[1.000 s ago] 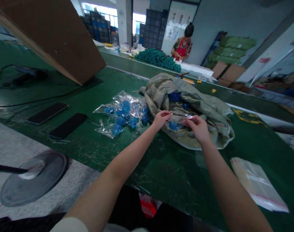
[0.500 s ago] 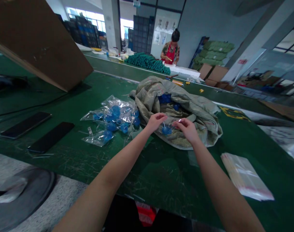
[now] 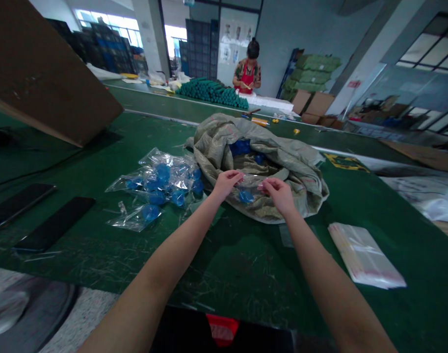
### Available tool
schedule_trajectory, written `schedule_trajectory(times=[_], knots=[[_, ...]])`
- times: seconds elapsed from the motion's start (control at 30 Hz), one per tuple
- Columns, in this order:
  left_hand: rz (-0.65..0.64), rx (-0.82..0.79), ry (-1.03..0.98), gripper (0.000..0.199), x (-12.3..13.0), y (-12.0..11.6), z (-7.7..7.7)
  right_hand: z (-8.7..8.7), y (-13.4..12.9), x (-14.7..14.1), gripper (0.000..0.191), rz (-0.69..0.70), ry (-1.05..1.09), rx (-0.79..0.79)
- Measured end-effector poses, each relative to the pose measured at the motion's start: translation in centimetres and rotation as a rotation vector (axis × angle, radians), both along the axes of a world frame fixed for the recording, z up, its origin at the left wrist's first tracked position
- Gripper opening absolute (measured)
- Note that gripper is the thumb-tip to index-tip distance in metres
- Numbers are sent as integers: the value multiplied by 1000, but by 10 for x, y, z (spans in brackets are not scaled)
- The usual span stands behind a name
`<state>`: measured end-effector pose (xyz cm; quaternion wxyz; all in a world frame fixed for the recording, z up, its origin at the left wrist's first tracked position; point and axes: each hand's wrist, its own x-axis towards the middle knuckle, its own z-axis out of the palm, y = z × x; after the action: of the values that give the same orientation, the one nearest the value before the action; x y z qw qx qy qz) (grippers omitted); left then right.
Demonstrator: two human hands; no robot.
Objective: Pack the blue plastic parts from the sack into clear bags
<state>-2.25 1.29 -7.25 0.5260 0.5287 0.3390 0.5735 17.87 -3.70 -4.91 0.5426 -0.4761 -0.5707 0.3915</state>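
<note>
The left hand's fingertips (image 3: 240, 175) and the right hand's fingertips (image 3: 262, 186) are closing in small pinches on opposite edges of a small clear plastic bag (image 3: 250, 180). Neither hand is clenched into a fist; the rest of the fingers are curling loosely. A blue rounded piece (image 3: 246, 196) is sitting low in the bag, and the bag is resting just above the fold of an olive-grey woven sack (image 3: 224, 147), in front of its open mouth.

Inside that mouth, a cluster of loose-looking blue pieces (image 3: 241, 147) is lying among the folds, though the sack is hiding how many there are. So the work looks part done: just left of the sack, a heap of bagged blue pieces (image 3: 163, 172) is lying on the green conveyor table (image 3: 246, 274), with one bagged piece (image 3: 150, 213) sitting at its near edge, while a stack of flat clear bags (image 3: 363, 256) is lying off to the right, looking unused.

Farther left, two black phones (image 3: 15, 206) (image 3: 54, 223) are lying on the belt beneath a leaning cardboard sheet (image 3: 43, 73). Down the line, a co-worker in a red apron (image 3: 248, 78) is working with both hands behind a long pile of teal rolls (image 3: 211, 92).
</note>
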Motion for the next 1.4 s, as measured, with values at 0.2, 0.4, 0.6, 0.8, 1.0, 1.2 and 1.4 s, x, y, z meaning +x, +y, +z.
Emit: schedule_trajectory(times=[0.2,0.4,0.6,0.8,1.0,1.2,1.4], knots=[[298,215,267,28,16,-11,13,12,-12,-13,22,-164,51,7],[592,653,702,46,36,-68,40,30,-27,-26,16,-412,-33,49],[285,553,719,28,49,-76,45,42,-39,-32,15,-539,-220,52],[153,359,528,25,56,-60,37,36,-41,-42,13,-348,-241,114],[108,124,313,12,44,-29,26,3,-28,-12,22,-535,-116,138],[-80,-83,196,29,33,-12,25,-28,2,5,40,-214,163,-96],[-258,-65,140,32,20,-8,37,-26,14,13,30,-12,219,-92]])
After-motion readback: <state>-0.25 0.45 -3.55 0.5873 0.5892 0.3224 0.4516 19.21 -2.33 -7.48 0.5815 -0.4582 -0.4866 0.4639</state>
